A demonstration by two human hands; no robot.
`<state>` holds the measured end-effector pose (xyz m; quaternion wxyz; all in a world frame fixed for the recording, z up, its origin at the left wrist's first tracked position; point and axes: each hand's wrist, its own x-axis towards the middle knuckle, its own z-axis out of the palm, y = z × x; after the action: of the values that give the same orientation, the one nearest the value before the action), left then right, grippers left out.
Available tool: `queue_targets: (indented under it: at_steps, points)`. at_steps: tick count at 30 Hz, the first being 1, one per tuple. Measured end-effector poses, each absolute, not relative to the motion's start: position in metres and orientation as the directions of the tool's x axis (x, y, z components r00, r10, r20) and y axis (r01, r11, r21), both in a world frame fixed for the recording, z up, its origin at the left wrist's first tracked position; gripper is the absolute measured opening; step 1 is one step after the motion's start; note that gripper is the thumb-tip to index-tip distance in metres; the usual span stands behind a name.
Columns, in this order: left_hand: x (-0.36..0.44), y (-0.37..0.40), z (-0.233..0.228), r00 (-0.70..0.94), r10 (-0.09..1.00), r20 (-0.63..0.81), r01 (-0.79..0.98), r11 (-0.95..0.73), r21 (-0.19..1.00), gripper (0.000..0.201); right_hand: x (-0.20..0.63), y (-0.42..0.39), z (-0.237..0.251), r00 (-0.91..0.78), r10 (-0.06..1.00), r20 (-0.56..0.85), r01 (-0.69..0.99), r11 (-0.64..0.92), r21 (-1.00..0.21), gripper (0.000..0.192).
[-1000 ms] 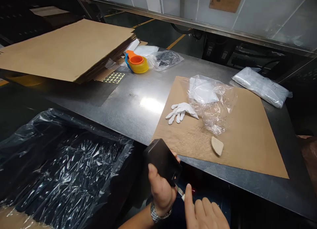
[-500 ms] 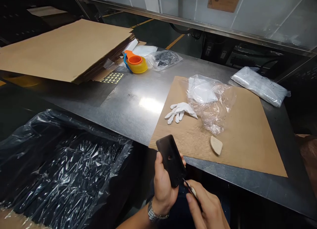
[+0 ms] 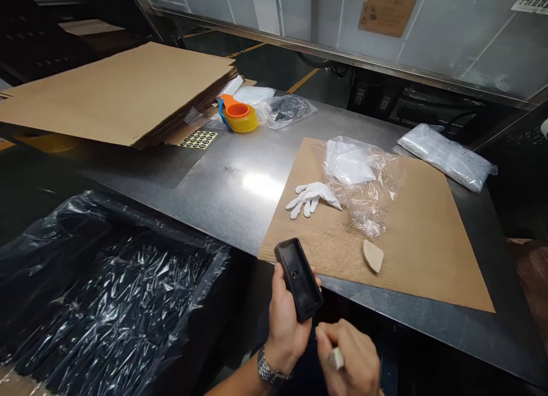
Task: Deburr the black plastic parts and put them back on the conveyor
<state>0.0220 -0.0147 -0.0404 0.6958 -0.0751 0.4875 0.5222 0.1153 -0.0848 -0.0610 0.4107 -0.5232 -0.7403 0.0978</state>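
My left hand (image 3: 287, 322) is closed around a black plastic case (image 3: 298, 279). The case is shallow and rectangular, its hollow side faces me, and a small round hole shows in its floor. Below its lower right end, my right hand (image 3: 349, 356) is closed on a slim knife-like tool (image 3: 337, 359). Only the pale end of the tool sticks out of the fist; the blade is hidden. The tool and the case look apart. Beyond the case, a white glove (image 3: 314, 198) and a beige wedge-shaped block (image 3: 373, 257) lie on a cardboard sheet (image 3: 419, 247).
A clear plastic bag (image 3: 363, 185) lies on the cardboard. The metal table (image 3: 222, 196) also bears a tape dispenser (image 3: 240, 116), a sticker sheet (image 3: 197, 139), a wrapped bundle (image 3: 447, 156) and stacked cardboard (image 3: 124, 93). A bin lined with black plastic (image 3: 128, 293) stands at left.
My right hand has drawn back from the case's lower edge and turned, so the tool's pale end now shows instead of its thin tip. The case is tilted to show more of its inside.
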Motion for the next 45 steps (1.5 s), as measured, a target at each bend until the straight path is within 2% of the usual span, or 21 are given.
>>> queue_targets:
  at_steps: [2,3,5,8,12,19,39,45]
  points:
    - [0.018,-0.015,-0.041,0.052,0.696,-0.716,-0.791,0.466,0.395,0.04,0.127,-0.086,-0.056,-0.105,0.952,0.287,0.689,0.277,-0.669,0.025]
    - [0.017,-0.015,-0.041,0.101,0.708,-0.699,-0.786,0.488,0.381,0.041,0.132,-0.086,-0.054,-0.098,0.976,0.196,0.707,0.207,-0.676,0.029]
    - [0.014,-0.016,-0.041,0.167,0.724,-0.67,-0.779,0.513,0.36,0.044,0.14,-0.088,-0.049,-0.062,0.992,0.113,0.751,0.121,-0.649,0.039]
    - [0.013,-0.017,-0.04,0.18,0.749,-0.637,-0.783,0.502,0.369,0.045,0.145,-0.094,-0.044,-0.045,0.991,0.125,0.819,0.108,-0.564,0.037]
    - [0.012,-0.018,-0.038,0.162,0.777,-0.608,-0.775,0.482,0.409,0.047,0.144,-0.101,-0.041,-0.169,0.973,0.159,0.885,0.221,-0.409,0.029]
    - [0.012,-0.021,-0.037,0.128,0.79,-0.6,-0.755,0.47,0.457,0.049,0.14,-0.102,-0.041,-0.219,0.956,0.197,0.93,0.266,-0.253,0.035]
    - [0.014,-0.028,-0.043,0.079,0.857,-0.509,-0.706,0.409,0.578,0.051,0.151,-0.1,-0.046,-0.31,0.93,0.199,0.923,0.345,-0.173,0.032]
    - [0.013,-0.027,-0.041,0.08,0.855,-0.513,-0.707,0.412,0.576,0.053,0.151,-0.099,-0.043,-0.31,0.932,0.187,0.91,0.348,-0.226,0.032]
